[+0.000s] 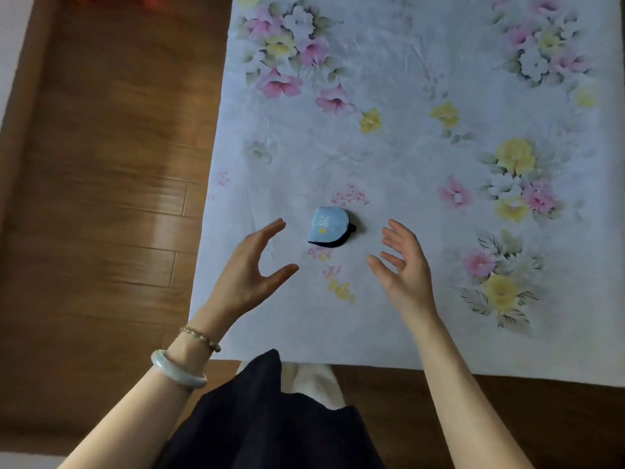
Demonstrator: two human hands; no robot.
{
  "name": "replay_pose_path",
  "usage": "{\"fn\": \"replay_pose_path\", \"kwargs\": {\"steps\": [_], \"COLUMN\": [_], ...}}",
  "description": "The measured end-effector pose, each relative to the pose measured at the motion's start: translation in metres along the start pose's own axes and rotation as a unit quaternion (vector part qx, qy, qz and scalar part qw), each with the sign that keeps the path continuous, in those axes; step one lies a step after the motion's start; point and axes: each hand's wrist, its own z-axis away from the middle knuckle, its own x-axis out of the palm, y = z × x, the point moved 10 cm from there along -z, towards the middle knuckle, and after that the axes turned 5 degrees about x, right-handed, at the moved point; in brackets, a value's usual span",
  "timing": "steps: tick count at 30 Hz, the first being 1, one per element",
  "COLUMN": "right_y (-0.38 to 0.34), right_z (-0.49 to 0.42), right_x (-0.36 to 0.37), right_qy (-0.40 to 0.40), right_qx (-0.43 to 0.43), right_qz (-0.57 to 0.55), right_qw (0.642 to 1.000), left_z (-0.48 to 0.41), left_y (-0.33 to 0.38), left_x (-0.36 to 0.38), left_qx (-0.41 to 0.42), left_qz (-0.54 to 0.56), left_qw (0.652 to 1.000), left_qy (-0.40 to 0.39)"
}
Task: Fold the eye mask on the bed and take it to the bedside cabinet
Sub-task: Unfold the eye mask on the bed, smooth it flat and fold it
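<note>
A light blue eye mask [326,225] with a dark underside and a black strap lies folded in half on the floral bed sheet [422,157], near the bed's front edge. My left hand [252,269] hovers just left of the mask, fingers spread, holding nothing. To the right of the mask my right hand [404,265] is likewise spread and empty. Neither hand touches the mask. The bedside cabinet is not in view.
A wooden floor [101,198] runs along the left side of the bed and below its front edge. My dark skirt [270,418] shows at the bottom. Two bracelets [182,363] circle my left wrist.
</note>
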Motion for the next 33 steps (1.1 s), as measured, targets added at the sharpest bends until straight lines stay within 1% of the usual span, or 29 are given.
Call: {"fn": "replay_pose_path", "kwargs": {"steps": [6,12,14,16,18,20,24,27,29,30,31,33], "right_y": [0.073,0.148,0.167,0.181,0.190,0.196,0.202,0.201,0.199,0.199,0.199,0.198], "right_z": [-0.062,-0.115,-0.124,-0.129,-0.133,-0.140,-0.151,-0.151,-0.149,-0.148,-0.148,-0.146], "right_x": [0.013,0.043,0.054,0.060,0.062,0.062,0.070,0.070,0.072,0.072,0.071,0.067], "right_qy": [0.025,0.043,0.063,0.096,0.123,0.139,0.119,0.145,0.151,0.152,0.154,0.163], "right_qx": [0.013,0.012,0.011,0.008,0.008,0.005,0.035,0.051,0.063,0.068,0.070,0.070], "right_qz": [0.011,0.063,0.062,0.045,0.022,0.010,-0.003,0.003,0.002,-0.002,-0.009,-0.018], "right_qw": [1.000,0.997,0.996,0.994,0.992,0.990,0.992,0.988,0.986,0.986,0.986,0.984], "left_z": [-0.045,-0.078,-0.085,-0.093,-0.098,-0.103,-0.111,-0.114,-0.111,-0.109,-0.106,-0.095], "left_y": [-0.054,-0.102,-0.110,-0.111,-0.108,-0.106,-0.106,-0.101,-0.104,-0.111,-0.122,-0.157], "left_x": [0.068,0.152,0.174,0.193,0.205,0.207,0.200,0.184,0.165,0.155,0.144,0.125], "left_qx": [0.010,0.031,0.046,0.079,0.120,0.147,0.139,0.139,0.127,0.108,0.074,-0.042], "left_qz": [-0.020,-0.078,-0.090,-0.130,-0.187,-0.217,-0.257,-0.233,-0.183,-0.147,-0.106,-0.008], "left_qw": [0.999,0.996,0.995,0.988,0.975,0.963,0.950,0.953,0.962,0.969,0.976,0.977], "left_qy": [0.024,-0.006,-0.007,-0.004,0.018,0.056,0.107,0.133,0.156,0.166,0.178,0.210]}}
